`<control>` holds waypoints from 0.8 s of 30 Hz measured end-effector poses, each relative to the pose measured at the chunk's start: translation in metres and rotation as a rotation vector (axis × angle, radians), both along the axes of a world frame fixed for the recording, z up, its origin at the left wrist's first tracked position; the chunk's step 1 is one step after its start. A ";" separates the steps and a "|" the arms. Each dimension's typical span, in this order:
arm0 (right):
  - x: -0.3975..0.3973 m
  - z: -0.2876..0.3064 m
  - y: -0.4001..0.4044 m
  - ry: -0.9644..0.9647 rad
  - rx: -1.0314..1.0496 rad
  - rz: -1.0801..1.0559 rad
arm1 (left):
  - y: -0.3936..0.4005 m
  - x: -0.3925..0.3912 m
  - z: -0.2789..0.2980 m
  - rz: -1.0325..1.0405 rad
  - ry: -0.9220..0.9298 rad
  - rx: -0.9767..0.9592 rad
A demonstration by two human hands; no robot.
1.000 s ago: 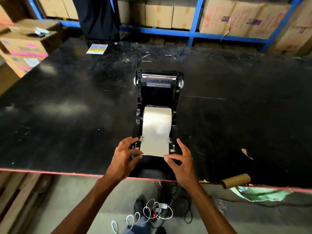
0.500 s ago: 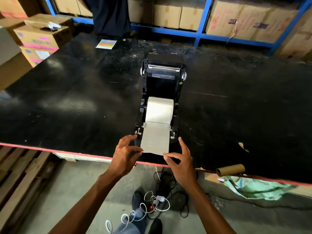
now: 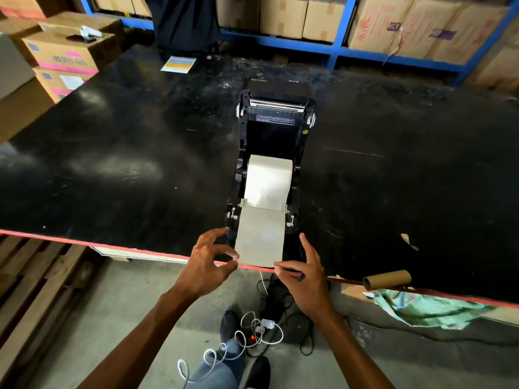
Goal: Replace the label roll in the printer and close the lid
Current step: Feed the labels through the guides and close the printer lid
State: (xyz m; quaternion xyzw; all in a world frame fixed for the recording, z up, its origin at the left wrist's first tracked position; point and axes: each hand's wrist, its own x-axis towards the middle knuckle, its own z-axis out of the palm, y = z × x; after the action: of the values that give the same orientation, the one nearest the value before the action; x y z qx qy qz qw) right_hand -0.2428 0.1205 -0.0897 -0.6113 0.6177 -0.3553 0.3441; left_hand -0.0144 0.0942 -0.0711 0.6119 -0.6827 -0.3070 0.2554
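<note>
Label roll (image 3: pixel 268 179) sits in the open printer (image 3: pixel 276 130) on the surface (image 3: pixel 112 164); our left hand (image 3: pixel 207 265) and right hand (image 3: pixel 304 276) each pinch a corner of its loose end, other fingers spread.

In front of you runs a wide black table (image 3: pixel 112 169), scuffed and shiny, with soft glare pooling on its left half and a red edge (image 3: pixel 84 243) along the near side. Beyond it, blue metal shelving (image 3: pixel 338 49) holds rows of brown cardboard boxes (image 3: pixel 283 18) (some carry red and purple print). To your left, stacked boxes (image 3: pixel 64 56) show pink bands. A striped, many-coloured card (image 3: pixel 179 64) lies at the table's far side. Below you the floor (image 3: pixel 118 313) is grey concrete, with wooden pallets (image 3: pixel 31 284) at the left, a tangle of white and black cables (image 3: pixel 254 329), and a crumpled green cloth (image 3: pixel 427 307) below the table's edge at the right.
</note>
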 end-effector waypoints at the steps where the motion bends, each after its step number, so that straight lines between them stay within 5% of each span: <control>1: -0.004 0.005 -0.002 -0.040 0.008 0.017 | -0.003 0.000 0.004 0.044 0.072 0.002; 7: -0.026 0.061 -0.060 -0.060 -0.094 -0.026 | -0.038 0.004 0.026 0.309 0.372 0.163; 12: -0.017 0.135 -0.163 0.054 -0.303 0.017 | -0.065 0.001 0.031 0.345 0.533 0.552; 20: 0.005 0.189 -0.279 0.530 -0.285 0.085 | -0.077 0.006 0.041 0.354 0.495 0.621; 24: 0.010 0.169 -0.261 0.533 -0.432 -0.003 | -0.078 0.003 0.039 0.354 0.490 0.624</control>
State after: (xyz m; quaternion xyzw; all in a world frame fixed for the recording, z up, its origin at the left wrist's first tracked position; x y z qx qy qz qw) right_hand -0.2332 -0.1403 0.0795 -0.7406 0.5973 -0.3062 0.0326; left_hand -0.0110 0.0165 -0.0317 0.6766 -0.3609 -0.5862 0.2613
